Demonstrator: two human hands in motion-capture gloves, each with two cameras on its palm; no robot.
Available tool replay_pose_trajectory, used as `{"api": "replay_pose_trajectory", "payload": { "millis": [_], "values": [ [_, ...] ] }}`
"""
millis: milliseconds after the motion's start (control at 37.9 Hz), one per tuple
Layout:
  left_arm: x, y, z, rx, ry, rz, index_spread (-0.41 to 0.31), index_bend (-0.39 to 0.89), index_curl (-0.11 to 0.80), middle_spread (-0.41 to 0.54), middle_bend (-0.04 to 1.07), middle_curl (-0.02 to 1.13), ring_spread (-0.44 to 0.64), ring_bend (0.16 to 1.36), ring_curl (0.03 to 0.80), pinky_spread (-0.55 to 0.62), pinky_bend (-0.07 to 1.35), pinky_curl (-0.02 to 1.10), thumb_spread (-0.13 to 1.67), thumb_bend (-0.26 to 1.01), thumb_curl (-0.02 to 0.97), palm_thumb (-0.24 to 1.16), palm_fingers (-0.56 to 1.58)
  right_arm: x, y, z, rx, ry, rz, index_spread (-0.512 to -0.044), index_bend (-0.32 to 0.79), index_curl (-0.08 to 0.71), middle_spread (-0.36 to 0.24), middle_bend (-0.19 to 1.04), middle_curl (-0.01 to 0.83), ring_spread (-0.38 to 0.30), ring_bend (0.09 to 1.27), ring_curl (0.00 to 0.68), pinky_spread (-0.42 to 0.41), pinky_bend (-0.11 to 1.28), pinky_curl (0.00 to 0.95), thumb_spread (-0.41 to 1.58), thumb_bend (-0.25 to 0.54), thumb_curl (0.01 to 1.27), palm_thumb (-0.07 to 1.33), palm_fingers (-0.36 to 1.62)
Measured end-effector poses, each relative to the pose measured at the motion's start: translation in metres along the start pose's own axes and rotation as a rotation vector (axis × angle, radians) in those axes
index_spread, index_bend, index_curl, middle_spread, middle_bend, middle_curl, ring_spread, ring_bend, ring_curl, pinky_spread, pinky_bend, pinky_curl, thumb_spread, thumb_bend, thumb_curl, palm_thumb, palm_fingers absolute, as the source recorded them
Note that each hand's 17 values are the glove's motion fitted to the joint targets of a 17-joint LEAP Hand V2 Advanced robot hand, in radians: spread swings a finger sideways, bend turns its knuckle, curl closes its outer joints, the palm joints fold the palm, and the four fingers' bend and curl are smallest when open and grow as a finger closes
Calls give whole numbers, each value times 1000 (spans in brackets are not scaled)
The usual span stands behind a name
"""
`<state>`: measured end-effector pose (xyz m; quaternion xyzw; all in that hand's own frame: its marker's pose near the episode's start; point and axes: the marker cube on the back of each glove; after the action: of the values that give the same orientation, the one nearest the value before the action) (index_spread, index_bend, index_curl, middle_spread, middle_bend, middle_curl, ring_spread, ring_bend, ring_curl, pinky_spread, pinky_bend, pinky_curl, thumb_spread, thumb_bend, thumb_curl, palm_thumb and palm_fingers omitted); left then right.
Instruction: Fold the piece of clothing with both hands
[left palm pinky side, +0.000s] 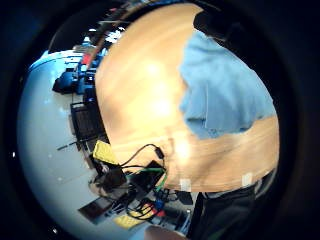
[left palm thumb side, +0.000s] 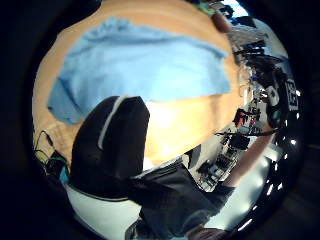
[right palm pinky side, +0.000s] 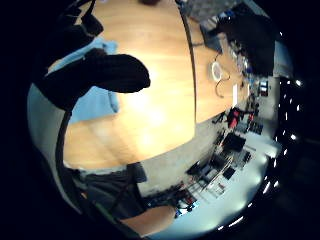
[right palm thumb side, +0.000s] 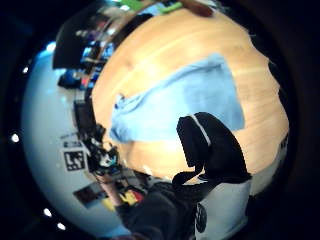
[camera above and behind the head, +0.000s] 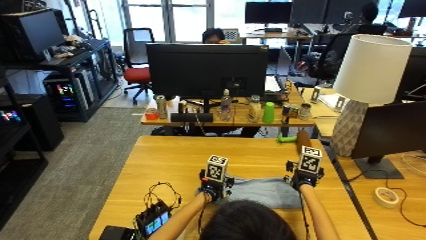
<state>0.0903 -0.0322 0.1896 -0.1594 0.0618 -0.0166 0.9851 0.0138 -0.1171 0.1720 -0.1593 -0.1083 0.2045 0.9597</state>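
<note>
The light blue cloth garment (camera above and behind the head: 266, 191) lies flat on the light wooden counter (camera above and behind the head: 173, 160) near its front edge, before the person. The black-gloved left hand (camera above and behind the head: 212, 190) hovers over the cloth's left end and the black-gloved right hand (camera above and behind the head: 301, 181) over its right end. Whether either hand's fingers pinch the fabric cannot be told.

blue cloth (left palm pinky side: 225, 92) on wooden table (left palm pinky side: 140, 100), cables (left palm pinky side: 145, 172) at edge
</note>
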Motion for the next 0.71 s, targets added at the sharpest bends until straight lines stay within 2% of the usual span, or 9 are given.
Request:
{"api": "replay_pose_trajectory", "payload": {
  "millis": [79, 185, 291, 370, 449, 528, 581, 607, 713],
  "values": [
    [2, 27, 12, -81, -11, -80, -39, 182, 333, 233, 149, 260, 188, 608, 379, 324, 492, 340, 1178, -15, 309, 169, 243, 0, 2, 23, 17, 36, 28, -280, -1, 134, -34, 180, 421, 16, 517, 397, 82, 706, 400, 1220, -40, 289, 713, 546],
    [-2, 22, 31, -160, -49, -138, -44, 169, 336, 232, 137, 249, 201, 621, 375, 336, 509, 341, 1241, -15, 285, 150, 263, -2, 46, 41, -129, 63, 54, -258, -7, 104, -8, 181, 411, 39, 571, 400, 96, 751, 405, 1223, -31, 281, 686, 515],
    [-1, 26, 41, -284, -110, -156, -57, 135, 327, 223, 149, 251, 207, 638, 376, 335, 514, 346, 1294, -16, 261, 125, 246, -2, 41, 58, -170, 65, 47, -243, 17, 87, 5, 185, 407, 31, 616, 408, 88, 777, 408, 1228, -16, 280, 686, 501],
    [0, 24, 41, -297, -136, -147, -42, 72, 301, 246, 147, 253, 245, 664, 386, 350, 535, 359, 1322, -17, 247, 106, 112, -4, 38, 63, -159, 51, 42, -239, 45, 88, 12, 196, 406, 14, 626, 406, 72, 778, 403, 1229, 8, 290, 736, 514],
    [0, 19, 39, -290, -146, -153, -30, 69, 279, 267, 163, 256, 269, 696, 389, 357, 558, 364, 1349, -17, 231, 83, 87, -6, 41, 64, -152, 25, 75, -242, 69, 95, 16, 209, 410, -5, 619, 404, 40, 772, 397, 1225, 32, 305, 803, 526],
    [-1, 17, 39, -283, -149, -170, -21, 79, 262, 285, 166, 251, 283, 715, 381, 360, 571, 360, 1366, -13, 220, 73, 75, -8, 35, 62, -27, -6, 137, -244, 47, 88, -8, 243, 418, -57, 657, 406, -33, 778, 387, 1205, 50, 319, 864, 672],
    [0, 20, 40, -303, -134, -163, -17, 89, 254, 295, 166, 250, 291, 727, 379, 362, 580, 361, 1376, -13, 212, 63, 69, -12, 31, 62, 61, -16, 150, -247, 92, 102, -35, 295, 432, -102, 670, 397, -110, 756, 367, 1173, 80, 338, 943, 885],
    [1, 22, 40, -323, -124, -153, -16, 92, 251, 299, 168, 250, 294, 732, 378, 362, 583, 361, 1380, -12, 209, 61, 67, -14, 31, 62, 86, -13, 145, -247, 81, 101, -40, 290, 428, -112, 663, 387, -126, 747, 357, 1163, 80, 341, 954, 894],
    [2, 27, 42, -341, -106, -132, -12, 106, 244, 312, 172, 251, 307, 746, 374, 364, 594, 362, 1393, -9, 199, 54, 62, -21, 33, 65, 116, 12, 101, -242, 128, 142, -82, 317, 449, -165, 706, 414, -230, 718, 358, 1095, 116, 369, 1069, 1156]
  ]
}}
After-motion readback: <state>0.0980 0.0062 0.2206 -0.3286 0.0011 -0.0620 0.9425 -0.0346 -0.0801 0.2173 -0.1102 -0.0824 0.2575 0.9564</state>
